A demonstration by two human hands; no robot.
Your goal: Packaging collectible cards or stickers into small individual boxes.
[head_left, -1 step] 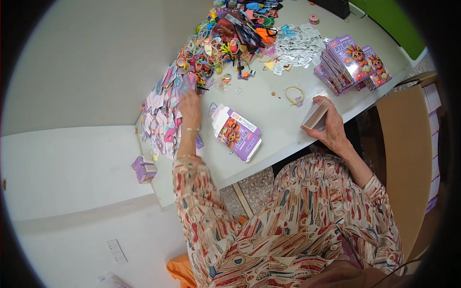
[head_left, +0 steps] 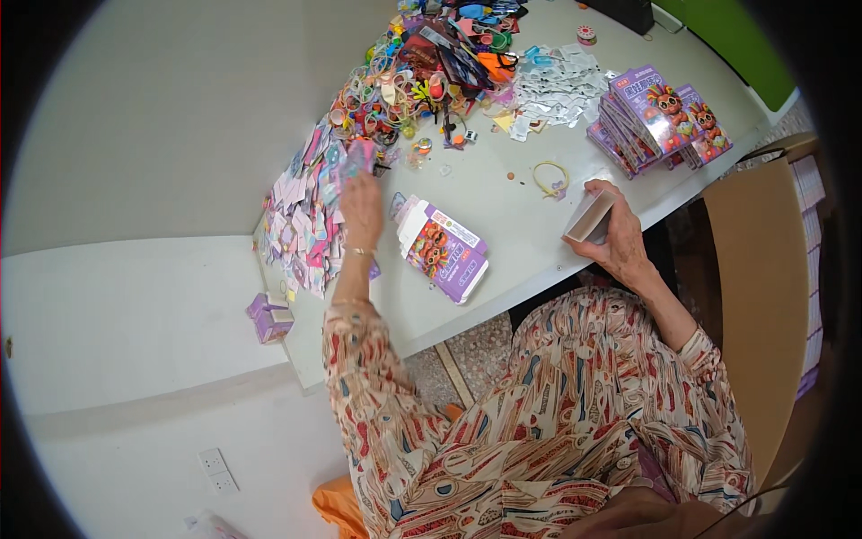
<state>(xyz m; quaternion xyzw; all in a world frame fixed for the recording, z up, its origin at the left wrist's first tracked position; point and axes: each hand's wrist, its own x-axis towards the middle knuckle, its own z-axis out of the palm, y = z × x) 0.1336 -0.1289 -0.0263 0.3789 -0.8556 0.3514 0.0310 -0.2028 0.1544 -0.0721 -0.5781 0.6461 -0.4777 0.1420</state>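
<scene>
My left hand (head_left: 362,211) reaches over the left of the table, closed on a pink and purple flat packet (head_left: 361,156) at its fingertips. Under and beside it spreads a heap of pink and pale cards (head_left: 305,211). My right hand (head_left: 621,247) grips a small open carton (head_left: 593,216) near the table's front edge. The carton's open end faces up and left; its inside looks pale, and its contents cannot be made out. Between my hands lies a purple and white printed box (head_left: 444,251) with its top flap open.
A mixed heap of colourful small toys and bands (head_left: 404,90) fills the back left. Beside it lie small white sachets (head_left: 558,85). Stacked purple boxes (head_left: 651,117) stand at the right, near a yellow band (head_left: 550,180). A large cardboard carton (head_left: 754,269) borders the table's right side.
My left hand has shifted slightly to the right, bringing the pink packet with it. My right hand and its carton have stayed in place.
</scene>
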